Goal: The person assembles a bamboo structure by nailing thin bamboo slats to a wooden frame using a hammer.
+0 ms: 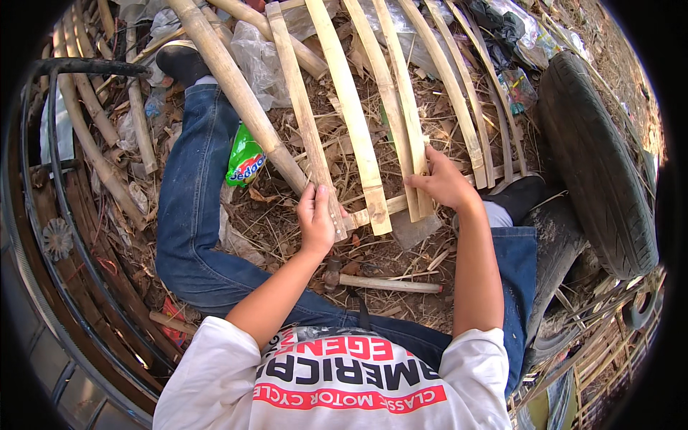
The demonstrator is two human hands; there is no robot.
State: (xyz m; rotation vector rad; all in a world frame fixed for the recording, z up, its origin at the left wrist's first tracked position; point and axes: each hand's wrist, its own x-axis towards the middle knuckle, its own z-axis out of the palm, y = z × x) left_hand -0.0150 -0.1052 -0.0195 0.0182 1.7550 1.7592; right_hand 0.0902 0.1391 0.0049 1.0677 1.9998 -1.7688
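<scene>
Long split-bamboo slats point(347, 107) fan away from me, their near ends lying across a bamboo crosspiece point(396, 203). My left hand point(319, 221) is closed round the near end of the leftmost slat point(304, 118), where a thick bamboo pole point(240, 93) also meets the crosspiece. Farther right, my right hand point(444, 180) grips a pale bamboo slat point(407, 115) between thumb and fingers; another slat lies against it. Beneath these ends is a flat grey block point(417, 231). A hammer point(390, 284) with a wooden handle rests on the ground between my legs, nearer to me.
A black tyre point(598, 165) stands at the right. On the left are a metal-framed chair point(54, 136) and bamboo poles point(93, 147). A green packet point(246, 156) and clear plastic sheeting point(259, 68) lie among dry straw. My legs stretch out on both sides.
</scene>
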